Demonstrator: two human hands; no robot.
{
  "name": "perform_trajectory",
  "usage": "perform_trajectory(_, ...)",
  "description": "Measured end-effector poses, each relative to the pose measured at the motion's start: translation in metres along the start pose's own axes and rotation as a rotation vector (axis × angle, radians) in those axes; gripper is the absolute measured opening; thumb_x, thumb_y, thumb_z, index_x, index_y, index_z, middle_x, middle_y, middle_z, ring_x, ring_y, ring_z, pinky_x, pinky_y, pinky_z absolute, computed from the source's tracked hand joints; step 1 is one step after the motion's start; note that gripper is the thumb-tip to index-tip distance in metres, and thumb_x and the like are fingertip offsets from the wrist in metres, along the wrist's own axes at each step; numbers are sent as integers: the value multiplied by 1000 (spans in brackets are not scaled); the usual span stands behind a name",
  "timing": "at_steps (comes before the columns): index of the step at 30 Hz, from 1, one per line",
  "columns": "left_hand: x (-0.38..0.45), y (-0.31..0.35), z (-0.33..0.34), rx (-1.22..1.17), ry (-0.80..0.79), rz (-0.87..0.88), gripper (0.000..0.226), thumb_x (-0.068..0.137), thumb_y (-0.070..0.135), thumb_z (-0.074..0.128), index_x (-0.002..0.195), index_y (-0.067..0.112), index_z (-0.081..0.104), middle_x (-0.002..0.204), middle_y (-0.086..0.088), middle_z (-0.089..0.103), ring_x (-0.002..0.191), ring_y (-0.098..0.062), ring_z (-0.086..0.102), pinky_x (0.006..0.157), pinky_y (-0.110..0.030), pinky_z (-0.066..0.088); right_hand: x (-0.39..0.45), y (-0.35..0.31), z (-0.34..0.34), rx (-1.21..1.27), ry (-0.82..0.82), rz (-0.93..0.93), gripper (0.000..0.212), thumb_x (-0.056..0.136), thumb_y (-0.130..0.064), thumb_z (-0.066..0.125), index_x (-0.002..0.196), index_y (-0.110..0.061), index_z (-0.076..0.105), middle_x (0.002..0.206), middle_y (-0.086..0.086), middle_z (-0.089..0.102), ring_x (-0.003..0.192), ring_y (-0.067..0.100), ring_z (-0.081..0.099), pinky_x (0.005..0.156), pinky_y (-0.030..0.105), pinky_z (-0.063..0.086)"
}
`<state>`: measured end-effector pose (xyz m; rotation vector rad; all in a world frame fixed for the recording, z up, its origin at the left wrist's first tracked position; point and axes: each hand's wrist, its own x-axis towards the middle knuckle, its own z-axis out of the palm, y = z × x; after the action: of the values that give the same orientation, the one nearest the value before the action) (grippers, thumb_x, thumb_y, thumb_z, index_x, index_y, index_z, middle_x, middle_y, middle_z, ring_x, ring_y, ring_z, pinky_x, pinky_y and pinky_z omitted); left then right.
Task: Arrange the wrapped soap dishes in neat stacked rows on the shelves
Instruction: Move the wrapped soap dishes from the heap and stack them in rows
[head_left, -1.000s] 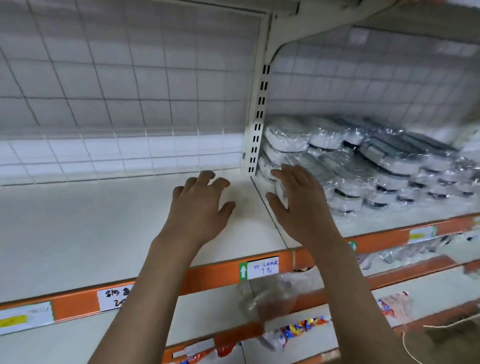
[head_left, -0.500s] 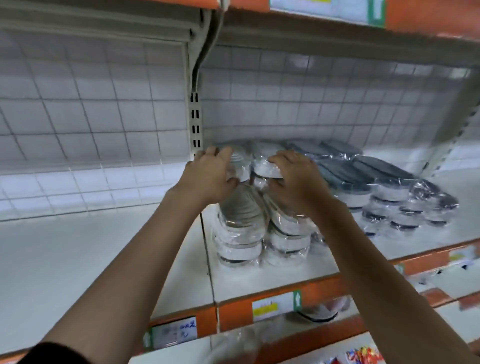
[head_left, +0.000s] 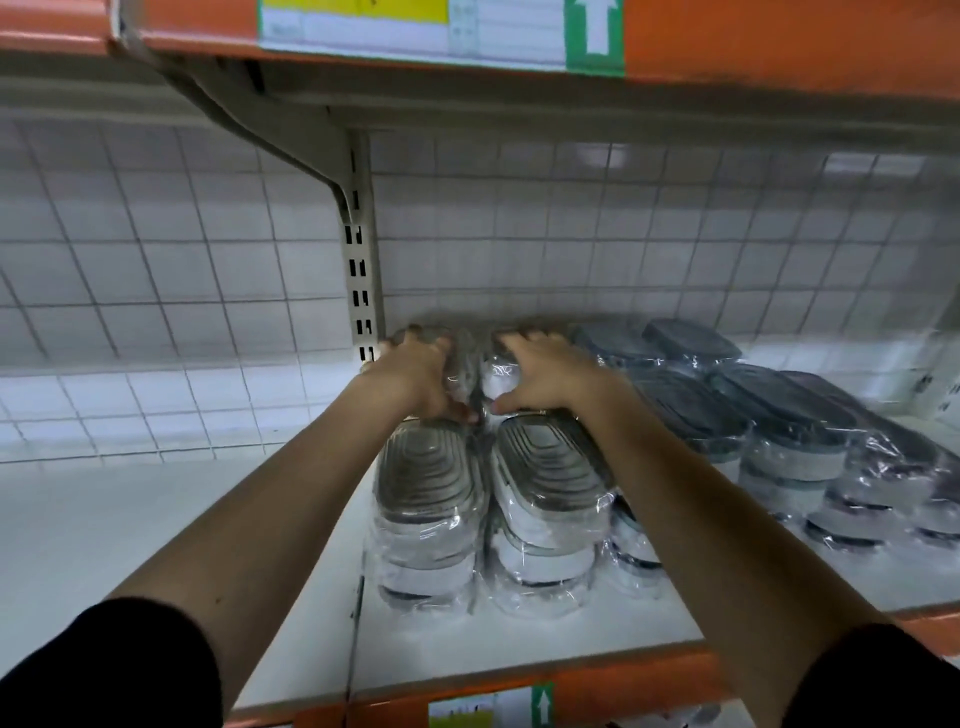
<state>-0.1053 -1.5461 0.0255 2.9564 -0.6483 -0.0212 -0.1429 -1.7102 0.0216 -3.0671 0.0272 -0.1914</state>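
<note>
Both arms reach deep: left hand (head_left: 415, 371) and right hand (head_left: 545, 371) each grip a rear soap-dish stack (head_left: 480, 364).

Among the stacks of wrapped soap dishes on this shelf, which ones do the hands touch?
The two rear stacks by the upright post: left hand on one, right hand on the other. The front stacks and darker ones to the right are untouched.
</note>
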Motion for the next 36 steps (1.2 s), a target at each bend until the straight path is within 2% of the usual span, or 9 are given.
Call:
perform_trajectory(5, 6, 11, -6, 60, -27, 19, 107, 64, 49, 82, 148, 19, 23, 147, -14, 31, 135, -33, 32, 106, -38, 34, 9, 4, 3, 0, -68, -17, 113, 61, -51, 82, 149, -27, 15, 155, 7, 21, 139, 34, 19, 110, 54, 27)
perform_trajectory(9, 12, 10, -9, 58, 11, 43, 95, 64, 44, 83, 142, 17, 35, 137, -12, 45, 125, -30, 45, 100, -35, 43, 12, 4, 2, 13, -61, -34, 108, 65, -43, 83, 149, -24, 19, 154, 8, 25, 138, 36, 23, 110, 50, 30)
perform_trajectory(13, 13, 4, -9, 23, 105, 105, 68, 63, 42, 81, 120, 16, 54, 119, -8, 59, 107, -28, 55, 85, -29, 45, 14, 6, -6, 55, -52, -63, 95, 67, -31, 81, 146, -17, 29, 147, 11, 40, 131, 32, 40, 103, 40, 41)
perform_trajectory(21, 11, 0, -13, -1, 102, 151, 63, 63, 42, 82, 115, 15, 58, 111, -5, 62, 100, -26, 55, 82, -28, 46, 4, 7, -13, 76, 12, -73, 86, 69, -31, 78, 143, -16, 36, 141, 11, 47, 126, 32, 45, 100, 40, 44)
perform_trajectory(25, 1, -2, -21, -41, 138, 176, 68, 65, 37, 79, 123, 14, 52, 112, -5, 60, 93, -23, 53, 76, -27, 45, -11, 7, -19, 133, 87, -84, 82, 71, -29, 76, 142, -14, 38, 140, 10, 48, 126, 30, 46, 101, 37, 43)
perform_trajectory(29, -32, -6, -28, -184, 310, 245, 85, 71, 40, 76, 140, 18, 31, 118, -8, 59, 99, -25, 55, 79, -27, 41, -32, 5, -25, 262, 239, -73, 81, 69, -32, 74, 141, -17, 39, 136, 7, 51, 124, 29, 46, 100, 41, 43)
perform_trajectory(32, -67, -10, -23, -269, 411, 271, 79, 77, 37, 70, 142, 24, 27, 124, -9, 55, 108, -30, 53, 81, -26, 36, -57, -1, -23, 388, 370, -50, 87, 68, -32, 75, 144, -21, 34, 138, 4, 47, 125, 27, 42, 103, 42, 39)
perform_trajectory(34, -92, -14, -15, -352, 472, 266, 74, 79, 36, 66, 141, 28, 26, 116, -5, 52, 99, -28, 53, 80, -26, 35, -79, -9, -17, 479, 430, -36, 88, 69, -31, 73, 145, -23, 31, 143, -1, 43, 129, 25, 37, 106, 45, 35)
perform_trajectory(36, -116, -20, -3, -423, 548, 267, 68, 81, 37, 62, 139, 31, 27, 117, 0, 51, 90, -21, 50, 79, -27, 35, -103, -21, -8, 568, 484, -59, 89, 69, -32, 71, 147, -26, 27, 147, -4, 38, 133, 21, 33, 109, 48, 31)
